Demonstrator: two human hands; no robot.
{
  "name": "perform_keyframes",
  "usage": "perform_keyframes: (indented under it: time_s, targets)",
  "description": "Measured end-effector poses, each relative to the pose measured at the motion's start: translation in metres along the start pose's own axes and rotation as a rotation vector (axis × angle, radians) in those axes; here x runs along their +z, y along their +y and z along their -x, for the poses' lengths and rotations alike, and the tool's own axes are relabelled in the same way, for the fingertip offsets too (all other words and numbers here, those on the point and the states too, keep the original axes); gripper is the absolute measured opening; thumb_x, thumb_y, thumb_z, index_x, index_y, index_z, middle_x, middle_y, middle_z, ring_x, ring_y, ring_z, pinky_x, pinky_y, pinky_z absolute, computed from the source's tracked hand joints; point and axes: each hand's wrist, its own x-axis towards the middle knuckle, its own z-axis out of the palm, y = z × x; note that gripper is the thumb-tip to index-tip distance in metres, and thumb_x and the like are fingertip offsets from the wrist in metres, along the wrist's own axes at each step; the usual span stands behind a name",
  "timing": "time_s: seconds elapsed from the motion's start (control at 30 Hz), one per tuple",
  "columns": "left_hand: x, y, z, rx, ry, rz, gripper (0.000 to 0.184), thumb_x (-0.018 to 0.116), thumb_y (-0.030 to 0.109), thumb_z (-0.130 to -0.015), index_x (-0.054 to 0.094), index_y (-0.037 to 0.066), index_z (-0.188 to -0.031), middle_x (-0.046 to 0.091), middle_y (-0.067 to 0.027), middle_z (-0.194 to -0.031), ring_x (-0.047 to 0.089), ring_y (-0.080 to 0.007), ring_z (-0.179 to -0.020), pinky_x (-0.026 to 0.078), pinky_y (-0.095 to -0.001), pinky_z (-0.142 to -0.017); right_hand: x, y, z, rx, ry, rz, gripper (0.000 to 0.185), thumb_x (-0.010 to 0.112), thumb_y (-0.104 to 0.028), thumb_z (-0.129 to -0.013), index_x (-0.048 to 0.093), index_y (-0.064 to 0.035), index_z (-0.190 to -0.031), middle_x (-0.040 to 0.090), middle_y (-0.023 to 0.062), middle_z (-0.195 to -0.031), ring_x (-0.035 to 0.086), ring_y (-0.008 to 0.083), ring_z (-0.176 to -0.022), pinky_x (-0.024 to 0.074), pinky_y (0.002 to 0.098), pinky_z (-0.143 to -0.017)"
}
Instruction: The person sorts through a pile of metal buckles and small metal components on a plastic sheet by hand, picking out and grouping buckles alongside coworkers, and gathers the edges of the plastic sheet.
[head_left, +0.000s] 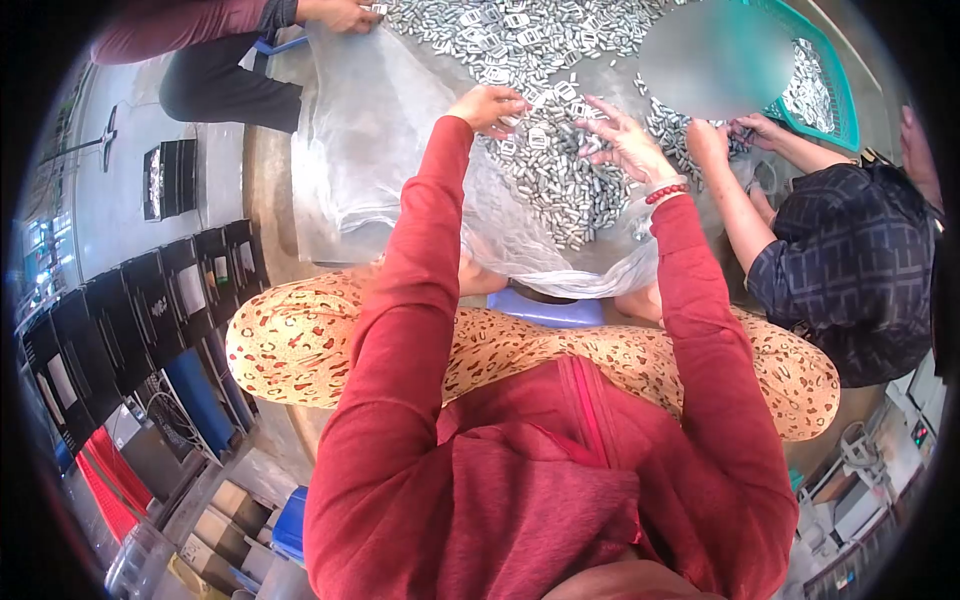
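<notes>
A wide heap of small silvery metal cylinders point(572, 200) lies in front of me, with flat metal frames shaped like buckles point(537, 140) scattered among them. My left hand point(486, 109) is over the left part of the heap, its fingers pinched on a small shiny metal piece point(513, 119) whose exact shape is unclear. To its right, my right hand point(632, 142) hovers over the pieces with fingers spread and nothing visible in them. A red bead bracelet circles that wrist. Clear plastic sheeting point(350, 150) lies under and beside the heap.
At the right, a co-worker in a dark patterned shirt point(845, 270) has both hands at the heap's edge. Another person's hand point(340, 14) reaches in at top left. A green basket point(848, 110) holds more pieces. A blue stool point(545, 309) shows between my legs.
</notes>
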Motion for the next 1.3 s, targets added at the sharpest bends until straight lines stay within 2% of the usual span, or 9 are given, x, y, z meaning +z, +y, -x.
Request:
perform_keyframes:
  time_s: [0.27,0.43,0.6,0.67,0.8,0.93,1.03,1.17,1.3]
  targets:
    - [-0.014,-0.009,0.001,-0.043,0.028,0.104,0.027,0.053,0.022,-0.088,0.055,0.000,-0.104,0.061,-0.0171,-0.089,0.065,-0.0237,-0.072,0.056,-0.0314,-0.061,-0.002,0.007,-0.003,-0.133,-0.167,-0.107,0.056,0.053,-0.006,-0.085,0.028,-0.0058,-0.135,0.037,0.0174,-0.132,0.052,0.0274,-0.107,0.0490,0.0374,-0.084]
    - [-0.012,-0.030,0.006,-0.048,0.124,0.292,0.040,0.050,0.046,-0.085,0.054,0.006,-0.094,0.059,-0.0075,-0.085,0.059,-0.0187,-0.078,0.052,-0.0339,-0.062,0.001,0.017,-0.023,-0.104,0.065,-0.007,0.041,0.052,-0.007,-0.084,0.044,-0.0019,-0.123,0.057,0.0113,-0.100,0.060,0.0178,-0.077,0.0555,0.0313,-0.065]
    - [0.024,-0.069,-0.021,-0.186,0.606,-0.863,0.064,0.054,0.060,-0.074,0.054,0.004,-0.105,0.060,-0.0175,-0.104,0.058,-0.0336,-0.092,0.046,-0.0416,-0.077,0.033,0.053,-0.061,-0.614,0.176,1.116,0.046,0.062,-0.018,-0.075,0.050,-0.0103,-0.119,0.053,0.0167,-0.110,0.052,0.0303,-0.101,0.0413,0.0412,-0.087]
    - [0.038,-0.079,-0.017,-0.117,0.575,-0.885,0.063,0.055,0.056,-0.075,0.054,0.000,-0.104,0.060,-0.0194,-0.103,0.058,-0.0355,-0.092,0.046,-0.0415,-0.078,0.052,0.058,-0.053,-0.442,0.123,1.551,0.044,0.062,-0.018,-0.074,0.053,-0.0115,-0.116,0.054,0.0126,-0.112,0.051,0.0346,-0.099,0.0409,0.0410,-0.086]
    - [0.021,-0.098,-0.033,0.036,0.375,-0.803,0.053,0.056,0.048,-0.078,0.055,0.000,-0.099,0.063,-0.0175,-0.090,0.060,-0.0335,-0.086,0.047,-0.0391,-0.076,0.043,0.063,-0.050,-0.394,0.203,1.281,0.025,0.058,-0.018,-0.076,0.061,-0.0106,-0.100,0.060,0.0130,-0.095,0.057,0.0329,-0.090,0.0453,0.0409,-0.077]
    - [-0.002,-0.058,-0.001,0.053,0.098,0.623,0.011,0.057,0.022,-0.078,0.056,0.014,-0.086,0.060,-0.0093,-0.084,0.060,-0.0219,-0.079,0.049,-0.0295,-0.060,0.009,0.040,-0.036,-0.143,0.300,0.583,0.026,0.049,-0.024,-0.086,0.062,-0.0020,-0.090,0.063,0.0101,-0.078,0.061,0.0212,-0.066,0.0490,0.0343,-0.063]
    - [0.002,-0.033,0.014,0.304,-0.006,0.893,0.010,0.058,0.012,-0.075,0.051,0.014,-0.082,0.058,-0.0106,-0.097,0.059,-0.0223,-0.078,0.047,-0.0274,-0.057,-0.025,0.026,-0.025,-0.057,0.198,-0.117,0.028,0.048,-0.026,-0.089,0.053,-0.0034,-0.103,0.061,0.0100,-0.094,0.061,0.0211,-0.076,0.0536,0.0395,-0.066]
    - [0.016,-0.018,-0.012,0.215,-0.132,0.856,0.015,0.059,0.012,-0.075,0.048,0.012,-0.085,0.055,-0.0089,-0.095,0.057,-0.0209,-0.078,0.046,-0.0253,-0.055,-0.040,0.000,-0.017,-0.064,0.198,-0.118,0.026,0.055,-0.025,-0.086,0.052,-0.0023,-0.099,0.060,0.0124,-0.098,0.061,0.0214,-0.078,0.0533,0.0355,-0.065]
    - [0.050,-0.002,-0.068,-0.015,0.198,-0.020,0.034,0.064,0.036,-0.076,0.059,0.007,-0.093,0.061,-0.0086,-0.094,0.058,-0.0186,-0.073,0.046,-0.0290,-0.056,-0.068,0.008,-0.050,-0.094,0.356,0.219,0.027,0.061,-0.027,-0.082,0.055,-0.0022,-0.092,0.063,0.0104,-0.080,0.061,0.0152,-0.073,0.0502,0.0291,-0.058]
